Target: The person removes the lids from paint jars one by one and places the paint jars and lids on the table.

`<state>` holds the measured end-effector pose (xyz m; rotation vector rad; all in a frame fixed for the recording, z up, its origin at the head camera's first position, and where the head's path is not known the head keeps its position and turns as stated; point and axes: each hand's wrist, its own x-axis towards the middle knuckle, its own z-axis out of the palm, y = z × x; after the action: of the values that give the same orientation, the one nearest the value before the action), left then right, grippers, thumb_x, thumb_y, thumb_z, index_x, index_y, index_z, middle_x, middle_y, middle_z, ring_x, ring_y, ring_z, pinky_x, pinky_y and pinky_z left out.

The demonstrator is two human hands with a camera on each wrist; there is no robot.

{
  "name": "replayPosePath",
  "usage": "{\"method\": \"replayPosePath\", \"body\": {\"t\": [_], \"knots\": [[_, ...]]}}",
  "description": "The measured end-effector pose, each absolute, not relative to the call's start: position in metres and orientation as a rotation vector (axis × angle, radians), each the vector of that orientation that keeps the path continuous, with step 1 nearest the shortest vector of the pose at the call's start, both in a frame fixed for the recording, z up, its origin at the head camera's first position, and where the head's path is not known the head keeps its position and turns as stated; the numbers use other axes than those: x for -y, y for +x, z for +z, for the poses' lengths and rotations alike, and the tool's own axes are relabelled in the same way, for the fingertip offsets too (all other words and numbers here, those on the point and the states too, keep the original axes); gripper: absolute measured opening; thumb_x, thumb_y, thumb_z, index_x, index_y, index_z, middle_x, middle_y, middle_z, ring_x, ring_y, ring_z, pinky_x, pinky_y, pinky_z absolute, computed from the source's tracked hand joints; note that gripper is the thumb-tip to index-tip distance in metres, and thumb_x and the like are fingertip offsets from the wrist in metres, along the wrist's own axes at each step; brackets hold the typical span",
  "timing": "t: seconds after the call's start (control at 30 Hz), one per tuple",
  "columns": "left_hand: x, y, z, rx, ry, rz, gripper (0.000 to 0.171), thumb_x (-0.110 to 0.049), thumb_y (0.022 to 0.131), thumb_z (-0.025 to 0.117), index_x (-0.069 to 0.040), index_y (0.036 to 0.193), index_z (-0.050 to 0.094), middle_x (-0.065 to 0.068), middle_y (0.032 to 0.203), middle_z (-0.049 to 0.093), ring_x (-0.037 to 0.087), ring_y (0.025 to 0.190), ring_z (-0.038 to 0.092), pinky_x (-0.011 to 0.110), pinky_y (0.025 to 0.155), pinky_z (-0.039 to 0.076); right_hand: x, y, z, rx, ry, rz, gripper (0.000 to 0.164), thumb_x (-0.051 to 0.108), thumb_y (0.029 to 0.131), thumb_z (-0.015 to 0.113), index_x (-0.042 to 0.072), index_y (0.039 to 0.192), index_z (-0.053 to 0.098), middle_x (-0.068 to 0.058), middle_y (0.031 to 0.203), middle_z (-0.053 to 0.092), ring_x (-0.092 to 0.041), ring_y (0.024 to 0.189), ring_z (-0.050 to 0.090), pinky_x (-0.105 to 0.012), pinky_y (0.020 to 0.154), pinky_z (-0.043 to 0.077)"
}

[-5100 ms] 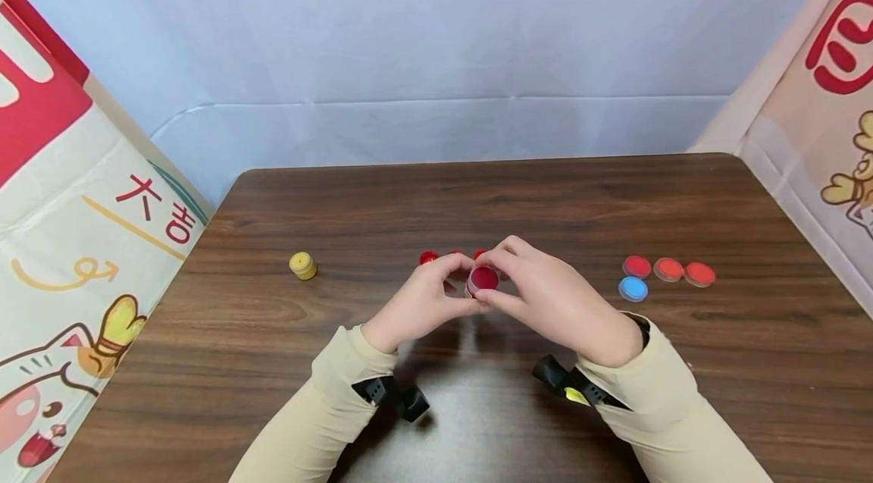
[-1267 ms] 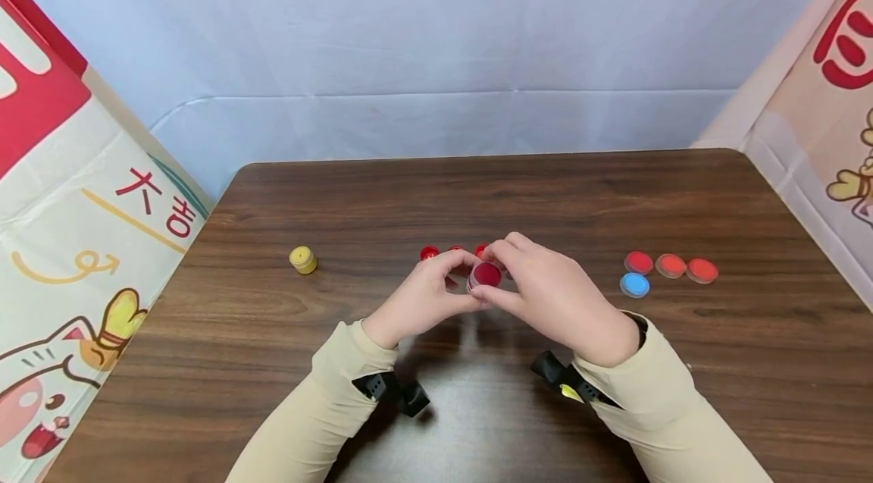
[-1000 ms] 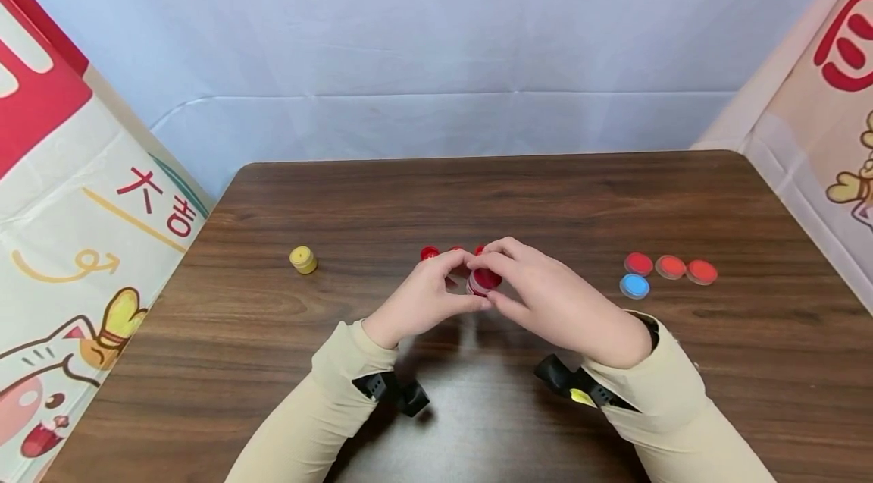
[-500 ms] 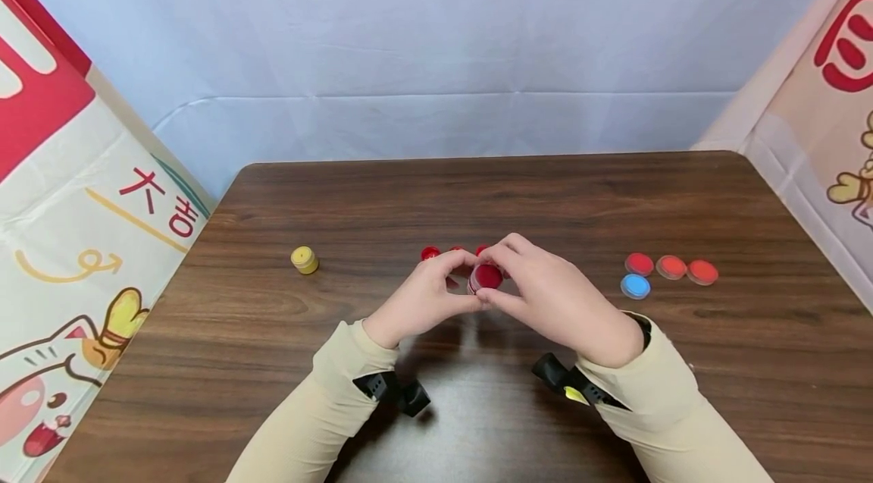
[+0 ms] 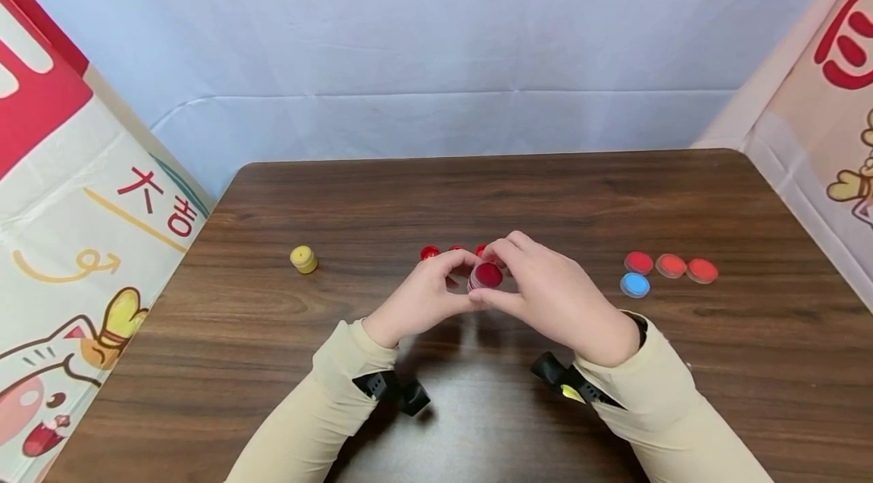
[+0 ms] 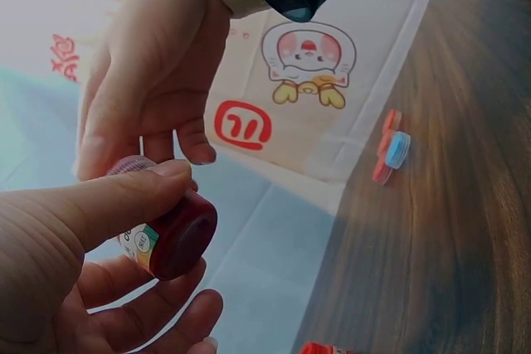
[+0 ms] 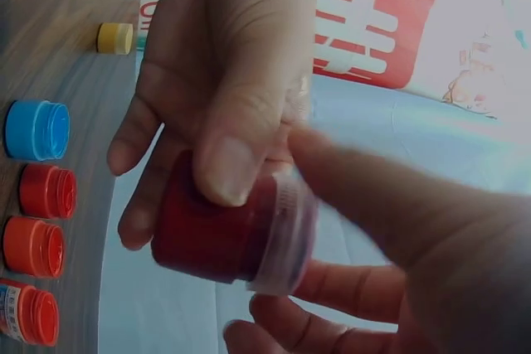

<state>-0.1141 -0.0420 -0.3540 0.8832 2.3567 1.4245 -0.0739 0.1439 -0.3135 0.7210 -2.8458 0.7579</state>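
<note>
Between my hands is a small dark red paint jar with a translucent screw lid on it. My left hand grips the jar's body, thumb on one side and fingers on the other. Around the lid curl the thumb and fingers of my right hand, its thumb tip right at the lid's edge in the right wrist view. In the left wrist view the jar is held tilted, with part of a label showing beside the left thumb.
Open jars stand in a row on the table, a blue jar and several reds, partly hidden behind my hands in the head view. A blue lid and red lids lie right. A yellow jar stands left.
My left hand keeps its grip on the jar. My right hand's fingers turn back and forth around the lid, rolling over it a second ago and now drawn back. The other things stay put.
</note>
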Motion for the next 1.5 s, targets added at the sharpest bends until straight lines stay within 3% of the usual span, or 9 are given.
{"method": "replayPosePath", "body": {"t": [0.17,0.47,0.53,0.63,0.7,0.8,0.93,1.2,1.5], "knots": [[0.041,-0.114,-0.354,-2.361,0.869,1.42,0.033,-0.013,0.079,0.075,-0.008,0.108,0.061,-0.004,0.098,0.062,0.009,0.089,0.057,0.027,0.077,0.05,-0.145,-0.074,-0.314,2.849,0.773,0.726,0.037,0.03,0.079,0.075,0.009,0.107,0.061,0.001,0.094,0.053,-0.008,0.07,0.051,-0.025,0.06,0.045],[0.043,-0.114,-0.355,-2.344,0.882,1.441,0.034,-0.019,0.077,0.078,-0.011,0.105,0.06,-0.004,0.096,0.062,0.009,0.088,0.057,0.028,0.078,0.05,-0.149,-0.076,-0.314,2.73,1.06,0.82,0.035,0.002,0.083,0.067,0.007,0.117,0.061,0.0,0.112,0.054,-0.009,0.083,0.055,-0.024,0.07,0.048],[0.043,-0.115,-0.356,-2.354,0.892,1.435,0.034,-0.017,0.078,0.077,-0.009,0.106,0.06,-0.002,0.098,0.063,0.01,0.089,0.058,0.028,0.079,0.05,-0.149,-0.077,-0.313,2.726,1.072,0.852,0.036,0.005,0.082,0.069,0.007,0.117,0.06,0.001,0.114,0.054,-0.01,0.087,0.055,-0.025,0.072,0.049],[0.044,-0.115,-0.356,-2.37,0.887,1.41,0.035,-0.014,0.079,0.076,-0.007,0.11,0.06,-0.001,0.101,0.063,0.011,0.09,0.058,0.026,0.081,0.049,-0.147,-0.076,-0.313,2.757,0.983,0.845,0.041,0.021,0.081,0.074,0.008,0.117,0.059,0.001,0.113,0.054,-0.01,0.09,0.055,-0.028,0.074,0.049],[0.044,-0.114,-0.356,-2.367,0.88,1.402,0.034,-0.012,0.08,0.074,-0.006,0.11,0.06,0.0,0.103,0.063,0.012,0.091,0.058,0.026,0.081,0.049,-0.145,-0.076,-0.314,2.802,0.87,0.808,0.046,0.034,0.078,0.075,0.01,0.114,0.059,0.002,0.106,0.055,-0.009,0.085,0.055,-0.028,0.071,0.049],[0.043,-0.114,-0.356,-2.357,0.863,1.404,0.034,-0.014,0.079,0.075,-0.007,0.109,0.06,-0.002,0.1,0.062,0.011,0.089,0.057,0.027,0.079,0.049,-0.143,-0.075,-0.315,2.865,0.729,0.755,0.044,0.041,0.077,0.074,0.011,0.105,0.061,0.002,0.094,0.055,-0.007,0.073,0.053,-0.026,0.062,0.046],[0.042,-0.114,-0.355,-2.367,0.867,1.403,0.034,-0.015,0.079,0.076,-0.009,0.108,0.06,-0.005,0.097,0.062,0.009,0.089,0.057,0.028,0.077,0.05,-0.144,-0.076,-0.316,2.88,0.717,0.739,0.036,0.035,0.079,0.074,0.011,0.103,0.062,0.002,0.091,0.054,-0.006,0.067,0.05,-0.025,0.059,0.045],[0.043,-0.115,-0.355,-2.346,0.887,1.324,0.039,-0.022,0.079,0.076,-0.014,0.112,0.059,-0.008,0.099,0.059,0.007,0.093,0.056,0.025,0.078,0.049,-0.15,-0.076,-0.315,2.817,0.965,0.738,0.033,0.009,0.08,0.073,0.009,0.111,0.063,-0.002,0.104,0.053,-0.008,0.073,0.055,-0.025,0.063,0.047],[0.044,-0.117,-0.36,-2.507,0.871,1.134,0.041,-0.015,0.08,0.075,-0.009,0.116,0.059,-0.003,0.105,0.061,0.012,0.098,0.055,0.032,0.085,0.047,-0.176,-0.076,-0.313,2.858,0.925,0.726,0.036,0.01,0.082,0.071,0.006,0.117,0.062,-0.006,0.108,0.055,-0.015,0.083,0.059,-0.031,0.069,0.05]]}}
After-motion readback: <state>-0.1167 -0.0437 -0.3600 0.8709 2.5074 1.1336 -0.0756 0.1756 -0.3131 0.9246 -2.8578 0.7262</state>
